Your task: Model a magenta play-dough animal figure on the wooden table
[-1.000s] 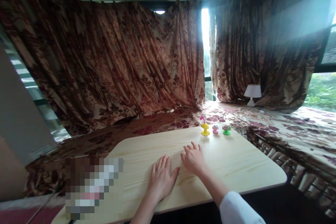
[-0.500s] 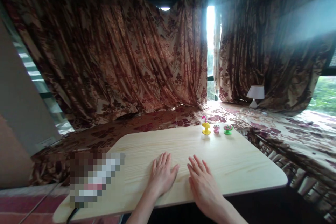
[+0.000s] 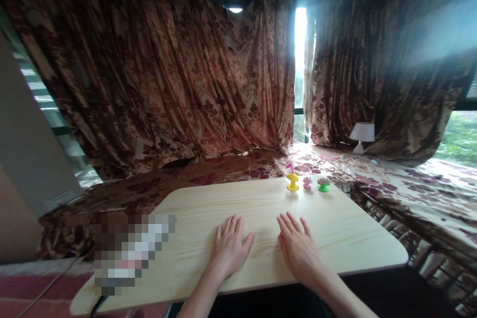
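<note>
My left hand (image 3: 231, 246) lies flat on the pale wooden table (image 3: 201, 203), palm down with fingers spread and nothing in it. To its right, my right hand (image 3: 297, 243) is open too, fingers apart, over the near half of the tabletop; whether its palm touches the wood I cannot tell. Three small mushroom-shaped toys stand in a row near the far edge, beyond the right hand: a yellow one (image 3: 292, 182) with a pink piece sticking up from it, a little pink one (image 3: 307, 183), and a green one (image 3: 324, 185) dotted with pink.
A blurred-out object (image 3: 137, 251) lies on the table's left part, with a dark cable (image 3: 97, 304) running off the edge. Behind the table is a flower-patterned ledge (image 3: 238, 166) carrying a white lamp (image 3: 362, 132). Patterned curtains (image 3: 208, 84) hang behind it.
My right hand has moved a little to the right and away from me, widening the space between the hands. My left hand has stayed in place. The toys have not moved.
</note>
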Tool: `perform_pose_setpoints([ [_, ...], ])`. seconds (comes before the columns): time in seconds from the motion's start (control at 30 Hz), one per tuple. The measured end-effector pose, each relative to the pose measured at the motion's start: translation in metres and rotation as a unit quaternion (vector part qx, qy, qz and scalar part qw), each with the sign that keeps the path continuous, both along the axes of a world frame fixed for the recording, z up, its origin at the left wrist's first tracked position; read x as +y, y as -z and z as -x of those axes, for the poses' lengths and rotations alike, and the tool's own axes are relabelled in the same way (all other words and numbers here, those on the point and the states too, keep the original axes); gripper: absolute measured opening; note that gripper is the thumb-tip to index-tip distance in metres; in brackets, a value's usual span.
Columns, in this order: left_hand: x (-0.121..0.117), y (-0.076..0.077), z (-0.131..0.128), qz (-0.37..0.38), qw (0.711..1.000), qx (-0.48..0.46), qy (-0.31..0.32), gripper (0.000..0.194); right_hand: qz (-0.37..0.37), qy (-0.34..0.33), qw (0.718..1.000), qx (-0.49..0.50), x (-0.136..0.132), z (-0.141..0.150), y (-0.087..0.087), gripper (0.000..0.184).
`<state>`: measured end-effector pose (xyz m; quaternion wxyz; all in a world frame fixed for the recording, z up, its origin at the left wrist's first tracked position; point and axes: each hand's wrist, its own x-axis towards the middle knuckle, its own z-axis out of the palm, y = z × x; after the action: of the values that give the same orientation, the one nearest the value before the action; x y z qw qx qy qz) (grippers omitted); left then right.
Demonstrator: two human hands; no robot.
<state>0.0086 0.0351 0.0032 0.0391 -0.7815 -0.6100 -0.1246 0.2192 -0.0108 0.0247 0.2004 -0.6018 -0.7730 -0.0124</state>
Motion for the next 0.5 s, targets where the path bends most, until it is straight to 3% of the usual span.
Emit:
perform_pose_setpoints([
  [0.07, 0.000, 0.000, 0.000, 0.001, 1.000, 0.000, 0.001, 0.069, -0.004, -0.039, 0.999, -0.007, -0.016, 0.019, 0.003, 0.047],
  [0.13, -0.001, -0.001, 0.000, 0.003, 1.000, 0.004, 0.001, 0.070, -0.007, -0.054, 0.998, -0.003, -0.013, 0.040, 0.001, 0.045],
  [0.27, 0.000, -0.002, 0.000, 0.002, 1.000, 0.018, 0.002, 0.072, -0.009, -0.003, 1.000, 0.023, 0.038, 0.060, -0.013, 0.044],
  [0.4, 0.001, -0.003, 0.000, -0.002, 1.000, 0.020, 0.005, 0.072, 0.017, 0.052, 0.998, 0.034, 0.081, 0.035, -0.022, 0.045],
  [0.5, 0.000, -0.004, 0.000, 0.001, 1.000, 0.012, 0.004, 0.069, 0.031, 0.051, 0.998, 0.022, 0.071, 0.005, -0.016, 0.041],
])
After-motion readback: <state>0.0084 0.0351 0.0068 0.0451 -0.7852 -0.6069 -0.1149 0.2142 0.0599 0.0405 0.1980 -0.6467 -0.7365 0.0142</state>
